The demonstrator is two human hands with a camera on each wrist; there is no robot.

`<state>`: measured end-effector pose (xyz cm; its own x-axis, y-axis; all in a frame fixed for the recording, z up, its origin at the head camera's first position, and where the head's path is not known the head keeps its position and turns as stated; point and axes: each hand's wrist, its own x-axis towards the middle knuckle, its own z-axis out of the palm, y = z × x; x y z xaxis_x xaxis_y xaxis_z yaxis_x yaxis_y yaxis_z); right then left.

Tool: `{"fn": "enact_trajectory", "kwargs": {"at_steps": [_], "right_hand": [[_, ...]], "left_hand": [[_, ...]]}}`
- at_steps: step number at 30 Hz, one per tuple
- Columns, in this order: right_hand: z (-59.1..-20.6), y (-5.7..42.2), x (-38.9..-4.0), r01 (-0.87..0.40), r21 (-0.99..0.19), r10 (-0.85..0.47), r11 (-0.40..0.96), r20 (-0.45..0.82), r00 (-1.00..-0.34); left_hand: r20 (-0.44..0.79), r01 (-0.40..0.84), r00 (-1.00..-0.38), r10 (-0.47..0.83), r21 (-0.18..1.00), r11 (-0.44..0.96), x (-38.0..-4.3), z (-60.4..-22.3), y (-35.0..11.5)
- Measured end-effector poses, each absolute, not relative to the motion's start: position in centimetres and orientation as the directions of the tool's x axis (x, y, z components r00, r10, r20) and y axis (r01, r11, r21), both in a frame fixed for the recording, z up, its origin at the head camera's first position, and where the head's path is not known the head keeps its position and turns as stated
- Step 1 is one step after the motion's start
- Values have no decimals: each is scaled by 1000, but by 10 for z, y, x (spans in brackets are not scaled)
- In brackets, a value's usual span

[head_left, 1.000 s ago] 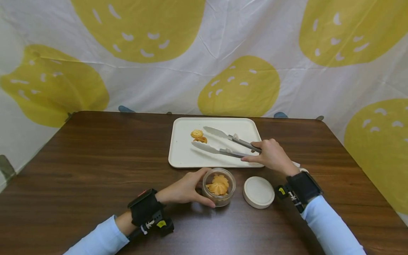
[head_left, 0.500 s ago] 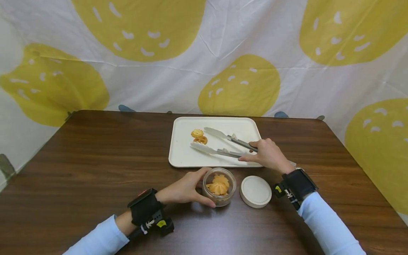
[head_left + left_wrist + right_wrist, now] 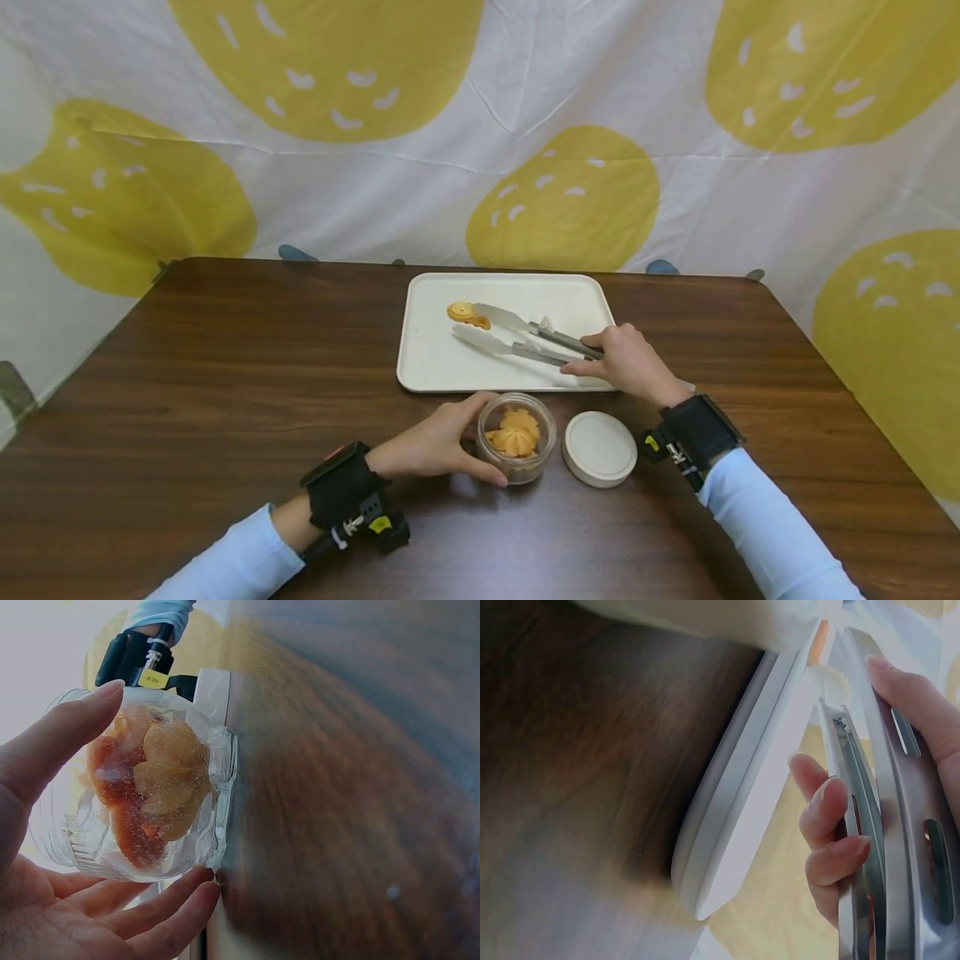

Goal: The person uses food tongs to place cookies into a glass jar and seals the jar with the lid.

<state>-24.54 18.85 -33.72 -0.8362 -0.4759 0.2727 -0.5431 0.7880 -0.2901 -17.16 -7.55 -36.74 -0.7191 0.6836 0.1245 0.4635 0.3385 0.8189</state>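
Note:
My left hand holds a clear glass jar on the table, thumb on the near side and fingers round the far side. Several cookies lie inside it, and the left wrist view shows them through the glass. With my right hand I grip metal tongs by the handles, thumb on one arm and fingers curled on the other. Their pale tips are spread over the white tray. Close to the upper tip lie a round cookie and a second cookie, partly covered by it.
A round white lid lies on the wooden table, just right of the jar. Behind the table hangs a white cloth with yellow prints. In the right wrist view the lid's pale edge fills the top.
The tongs have moved slightly left and their arms have come closer together, the upper tip now reaching the cookies. The left hand and jar stay in place.

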Motion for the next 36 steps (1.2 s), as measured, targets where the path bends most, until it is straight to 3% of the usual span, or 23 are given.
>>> {"fn": "enact_trajectory", "kwargs": {"at_steps": [19,36], "right_hand": [[-338,193,-242,-616,-300,-525,728,333,-783],[-336,219,-224,-534,-401,-459,744,273,-845]], "left_hand": [[109,455,-720,685,820,348,-172,-366,-76],[119,470,-715,689,811,347,-172,-366,-75]]}}
